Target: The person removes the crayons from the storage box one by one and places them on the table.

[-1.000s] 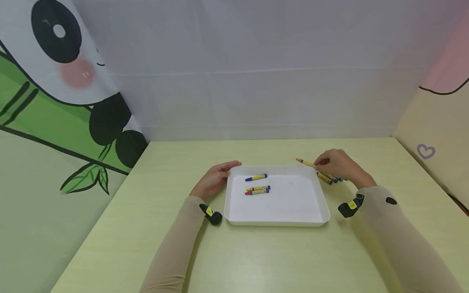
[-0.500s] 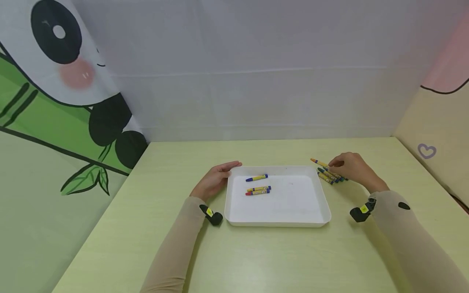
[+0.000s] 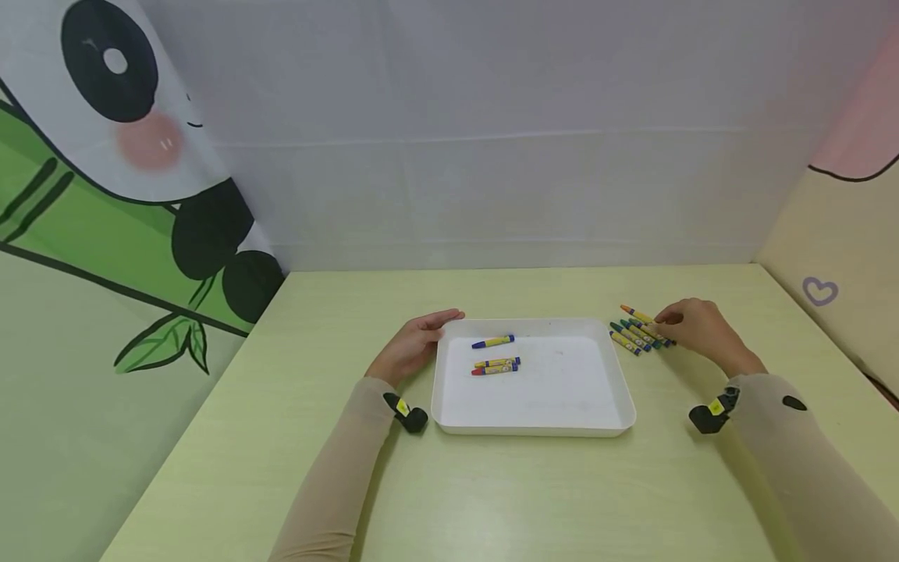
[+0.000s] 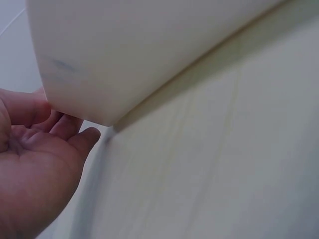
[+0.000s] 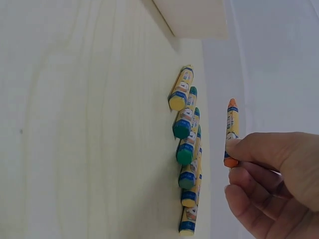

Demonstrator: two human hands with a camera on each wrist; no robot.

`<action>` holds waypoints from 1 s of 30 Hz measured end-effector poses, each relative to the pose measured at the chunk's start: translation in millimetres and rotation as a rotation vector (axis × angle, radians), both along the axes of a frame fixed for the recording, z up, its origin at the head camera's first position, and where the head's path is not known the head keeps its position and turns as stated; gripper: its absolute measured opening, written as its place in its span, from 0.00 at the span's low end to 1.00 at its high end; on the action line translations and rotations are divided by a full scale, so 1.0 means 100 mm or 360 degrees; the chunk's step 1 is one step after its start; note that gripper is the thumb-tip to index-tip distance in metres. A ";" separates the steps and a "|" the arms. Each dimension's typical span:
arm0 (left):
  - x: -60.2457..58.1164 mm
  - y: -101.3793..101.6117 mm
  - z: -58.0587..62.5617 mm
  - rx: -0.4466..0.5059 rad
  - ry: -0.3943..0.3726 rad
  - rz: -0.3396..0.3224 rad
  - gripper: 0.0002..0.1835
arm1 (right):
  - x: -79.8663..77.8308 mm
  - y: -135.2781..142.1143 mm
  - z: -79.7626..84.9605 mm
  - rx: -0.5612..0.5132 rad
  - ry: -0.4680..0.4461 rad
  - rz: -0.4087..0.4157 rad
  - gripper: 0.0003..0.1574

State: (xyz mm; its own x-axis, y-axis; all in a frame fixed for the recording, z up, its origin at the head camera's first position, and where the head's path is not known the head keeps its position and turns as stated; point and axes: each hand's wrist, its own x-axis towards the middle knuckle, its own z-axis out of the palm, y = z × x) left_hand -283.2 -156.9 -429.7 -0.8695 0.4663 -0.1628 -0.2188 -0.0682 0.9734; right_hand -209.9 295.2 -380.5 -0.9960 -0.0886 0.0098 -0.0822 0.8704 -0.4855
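Note:
My right hand [image 3: 698,326] pinches an orange crayon [image 5: 232,119] between thumb and fingers, its tip pointing away from the hand. Below it, several crayons lie side by side in a slanted row on the table, among them a yellow-ended crayon [image 5: 181,89] nearest the tray and a green crayon [image 5: 184,122]. At the far left corner of the white tray [image 3: 534,430], my left hand [image 3: 410,343] grips the wall, thumb on the outer side and fingers partly hidden behind it. Inside the tray lie a blue crayon [image 3: 493,342], a yellow crayon [image 3: 497,362] and a red crayon [image 3: 495,370].
The pale wooden table [image 3: 534,499] ends at a grey-white cloth backdrop [image 3: 492,195]. A panel with a panda drawing [image 3: 140,156] stands at the left and a beige panel [image 3: 843,312] at the right.
My right hand has moved right and slightly nearer with the orange crayon, over the crayon row, more of which now shows. The left hand and the tray have stayed in place.

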 end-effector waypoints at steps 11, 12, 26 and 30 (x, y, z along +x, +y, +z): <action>-0.02 0.01 -0.02 0.0000 0.0006 -0.0006 0.26 | 0.03 0.22 -0.12 -0.0008 0.0039 -0.0009 0.19; -0.02 0.01 -0.03 -0.0001 0.0003 -0.0001 0.26 | 0.03 0.23 -0.14 -0.0008 0.0041 -0.0009 0.19; -0.02 0.03 -0.03 -0.0016 0.0017 0.0011 0.25 | 0.09 0.42 -0.24 -0.0035 0.0034 -0.0048 0.20; -0.01 0.03 -0.03 -0.0014 0.0013 0.0009 0.25 | 0.11 0.46 -0.23 -0.0042 0.0033 -0.0044 0.20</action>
State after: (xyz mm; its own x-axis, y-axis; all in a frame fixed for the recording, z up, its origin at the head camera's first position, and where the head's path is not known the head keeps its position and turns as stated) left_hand -284.5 -153.8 -432.3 -0.8735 0.4600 -0.1596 -0.2103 -0.0607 0.9758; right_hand -199.3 340.8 -403.9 -0.9976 -0.0607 0.0321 -0.0686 0.8594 -0.5067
